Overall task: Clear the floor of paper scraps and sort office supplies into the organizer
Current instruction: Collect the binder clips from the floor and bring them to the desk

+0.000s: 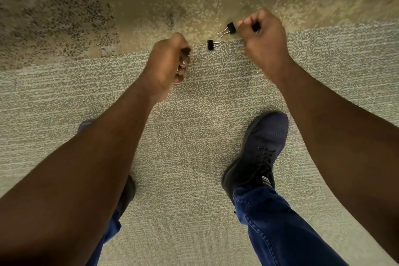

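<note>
Head view: both fists curled down over carpet [194, 136], left hand [170, 65] clutching gathered binder clips, right hand [262, 39] clenching another, two loose binder clips [212, 45] lying between at twelve o'clock, likely next pickups.

Rough speckled carpet [194, 127]; matt black binder clip [210, 45], shiny wire handles

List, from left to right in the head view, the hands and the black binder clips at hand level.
Left hand gripping clips → black binder clip lying on the carpet → black binder clip with silver wire handles at the right hand's fingertips → right hand.
</note>
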Tool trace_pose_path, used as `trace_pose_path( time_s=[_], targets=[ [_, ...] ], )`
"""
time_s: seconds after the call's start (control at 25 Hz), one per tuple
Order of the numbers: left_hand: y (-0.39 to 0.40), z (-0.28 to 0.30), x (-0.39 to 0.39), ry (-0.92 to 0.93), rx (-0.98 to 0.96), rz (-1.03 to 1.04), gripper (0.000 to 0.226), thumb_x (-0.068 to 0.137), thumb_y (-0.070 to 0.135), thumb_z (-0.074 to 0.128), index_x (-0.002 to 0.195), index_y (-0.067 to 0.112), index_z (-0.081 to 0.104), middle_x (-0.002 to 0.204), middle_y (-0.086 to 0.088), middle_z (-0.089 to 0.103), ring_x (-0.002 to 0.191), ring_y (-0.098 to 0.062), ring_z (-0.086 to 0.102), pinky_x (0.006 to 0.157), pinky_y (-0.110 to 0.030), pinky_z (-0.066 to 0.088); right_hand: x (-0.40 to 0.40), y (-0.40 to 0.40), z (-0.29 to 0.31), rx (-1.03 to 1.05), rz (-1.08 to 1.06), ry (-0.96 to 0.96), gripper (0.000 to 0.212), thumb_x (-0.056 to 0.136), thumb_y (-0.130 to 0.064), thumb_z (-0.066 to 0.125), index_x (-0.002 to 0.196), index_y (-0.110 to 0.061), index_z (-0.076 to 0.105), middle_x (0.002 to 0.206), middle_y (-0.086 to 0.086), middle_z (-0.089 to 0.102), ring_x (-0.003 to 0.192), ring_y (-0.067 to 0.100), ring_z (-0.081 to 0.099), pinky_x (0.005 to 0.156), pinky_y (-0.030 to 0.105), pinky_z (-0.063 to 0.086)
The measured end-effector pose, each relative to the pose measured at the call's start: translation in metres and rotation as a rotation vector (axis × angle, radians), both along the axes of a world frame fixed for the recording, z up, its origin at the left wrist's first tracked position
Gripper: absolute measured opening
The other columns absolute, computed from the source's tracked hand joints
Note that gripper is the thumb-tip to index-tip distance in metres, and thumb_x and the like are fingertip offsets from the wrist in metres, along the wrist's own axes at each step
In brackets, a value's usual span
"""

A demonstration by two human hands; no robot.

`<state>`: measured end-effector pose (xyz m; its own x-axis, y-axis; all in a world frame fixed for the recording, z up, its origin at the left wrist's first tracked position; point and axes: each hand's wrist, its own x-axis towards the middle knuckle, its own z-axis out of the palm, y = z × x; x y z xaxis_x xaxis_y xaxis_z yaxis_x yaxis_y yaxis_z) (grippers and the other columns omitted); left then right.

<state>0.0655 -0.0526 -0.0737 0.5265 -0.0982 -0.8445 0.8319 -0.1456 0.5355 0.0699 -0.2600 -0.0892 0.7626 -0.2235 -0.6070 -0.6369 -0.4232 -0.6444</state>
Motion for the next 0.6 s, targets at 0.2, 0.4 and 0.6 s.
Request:
trace_pose_path(
  time_s=[0.2,0.4,0.6],
  targets=[
    [0.021,0.012,0.0,0.065,-0.179,0.199,0.028,0.087,0.019,0.032,0.063,0.017,0.046,0.058,-0.001,0.044,0.053,-0.014,0.035,0.046,-0.022,0.024,0.013,0.0,-0.003,-0.327,0.625,-0.177,0.019,0.097,-0.025,0.053,0.115,-0.018,0.05,0.095,0.0,0.067,0.074,0.016,0.061,0.063,0.024,0.044],
    [0.025,0.016,0.002,0.064,-0.154,0.169,0.03,0.088,0.018,0.029,0.063,0.015,0.044,0.059,-0.003,0.042,0.053,-0.015,0.034,0.047,-0.025,0.021,0.015,-0.001,-0.004,-0.393,0.81,-0.183,0.016,0.102,-0.024,0.043,0.116,-0.017,0.044,0.103,0.008,0.063,0.078,0.022,0.057,0.064,0.03,0.042],
    [0.027,0.016,0.002,0.058,-0.115,0.152,0.03,0.089,0.017,0.03,0.063,0.015,0.045,0.059,-0.003,0.043,0.053,-0.015,0.035,0.048,-0.026,0.022,-0.002,0.003,-0.011,-0.519,0.921,-0.121,0.025,0.101,-0.015,0.043,0.124,-0.02,0.034,0.112,0.013,0.053,0.083,0.024,0.053,0.062,0.036,0.047]
  ],
)
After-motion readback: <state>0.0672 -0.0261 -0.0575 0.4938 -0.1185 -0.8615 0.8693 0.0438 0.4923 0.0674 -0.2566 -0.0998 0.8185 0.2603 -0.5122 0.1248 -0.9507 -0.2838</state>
